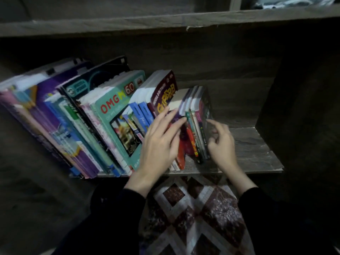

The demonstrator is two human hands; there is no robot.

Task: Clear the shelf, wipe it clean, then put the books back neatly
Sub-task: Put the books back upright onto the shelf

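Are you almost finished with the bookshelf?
Unclear. The books stand on the shelf, leaning left: either not cleared yet or already back. The left hand lies on the small books at the right end, the right hand beside them. No cloth shows, so wiping can't be judged.

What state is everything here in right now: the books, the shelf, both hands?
Books: standing in a row on the shelf, tilted left.
Shelf: holding the row, bare wood showing at its right end.
Left hand: fingers straight and spread, resting on the spines.
Right hand: fingers curled against the last book on the right; grip unclear in the blur.
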